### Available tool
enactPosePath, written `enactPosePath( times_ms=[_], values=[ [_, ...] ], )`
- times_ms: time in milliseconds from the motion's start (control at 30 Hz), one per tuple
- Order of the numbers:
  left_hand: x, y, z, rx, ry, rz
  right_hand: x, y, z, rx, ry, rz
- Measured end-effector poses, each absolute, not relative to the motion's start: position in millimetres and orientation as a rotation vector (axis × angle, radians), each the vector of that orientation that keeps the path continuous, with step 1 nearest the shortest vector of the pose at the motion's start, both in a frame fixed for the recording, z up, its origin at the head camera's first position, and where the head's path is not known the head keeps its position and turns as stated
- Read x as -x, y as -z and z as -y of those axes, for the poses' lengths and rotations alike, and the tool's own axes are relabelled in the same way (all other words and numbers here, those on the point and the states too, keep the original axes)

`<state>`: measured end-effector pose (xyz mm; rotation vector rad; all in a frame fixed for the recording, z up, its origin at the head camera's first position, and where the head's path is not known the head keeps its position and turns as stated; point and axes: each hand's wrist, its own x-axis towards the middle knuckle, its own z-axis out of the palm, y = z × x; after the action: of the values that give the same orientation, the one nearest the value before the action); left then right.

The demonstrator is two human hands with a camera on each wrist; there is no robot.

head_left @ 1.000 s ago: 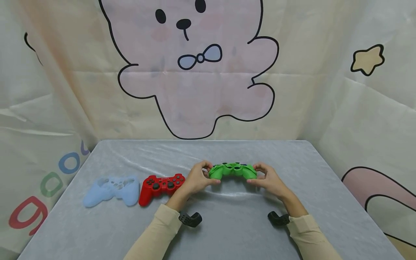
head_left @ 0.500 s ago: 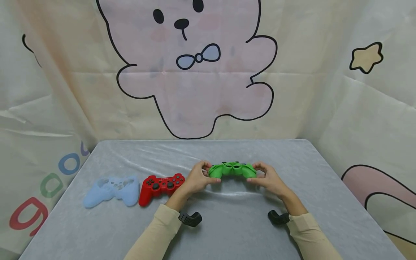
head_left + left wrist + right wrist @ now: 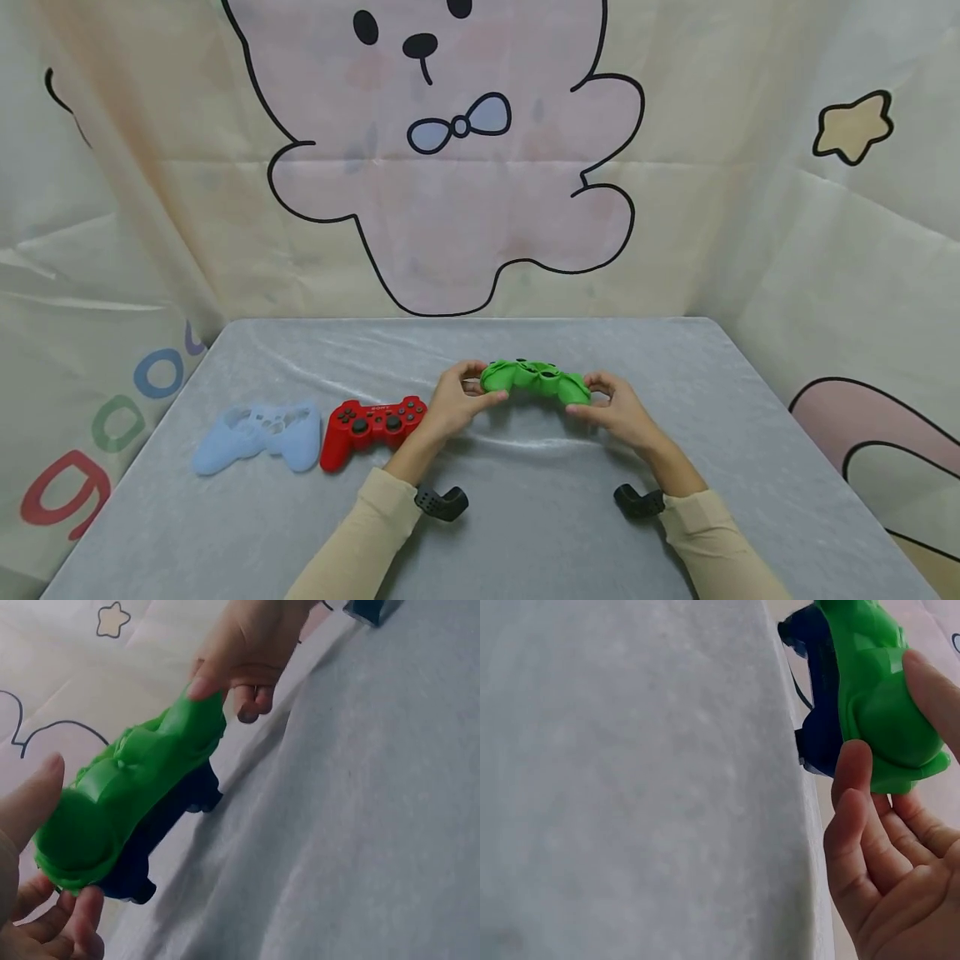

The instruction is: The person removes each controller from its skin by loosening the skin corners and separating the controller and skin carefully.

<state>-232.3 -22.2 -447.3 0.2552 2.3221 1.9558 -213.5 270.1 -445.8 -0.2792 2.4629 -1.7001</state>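
Both hands hold a game controller [image 3: 534,380] in a green rubbery cover, above the table. In the left wrist view the green cover [image 3: 142,776] wraps the grips, while a dark blue part of the controller [image 3: 161,825] stays bare. My left hand [image 3: 456,402] pinches its left grip between thumb and fingers. The right grip is pinched by my right hand [image 3: 618,408], its thumb on the cover [image 3: 900,712] and its fingers on the other side. The controller tilts slightly, left end higher in the head view.
A red controller [image 3: 341,437] lies on the grey cloth-covered table [image 3: 540,533], just left of my left forearm. Beside it lies a light blue controller cover [image 3: 300,450]. A printed curtain [image 3: 675,250] hangs behind the table.
The covered controller has risen slightly and tipped, its left end now higher. Both hands follow it, still gripping the ends. The red controller and blue cover stay put.
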Motion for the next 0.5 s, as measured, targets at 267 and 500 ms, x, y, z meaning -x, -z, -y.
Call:
enactPosePath(
  times_ms=[267,500],
  values=[
    [232.2,444.5,21.0,-0.231,-2.075,-2.218,213.2,447.1,-270.3,0.316,1.691,-2.43],
    [233.8,441.9,21.0,-0.199,-2.086,-2.194,213.7,445.6,-271.3,0.298,1.658,-2.442]
  ],
)
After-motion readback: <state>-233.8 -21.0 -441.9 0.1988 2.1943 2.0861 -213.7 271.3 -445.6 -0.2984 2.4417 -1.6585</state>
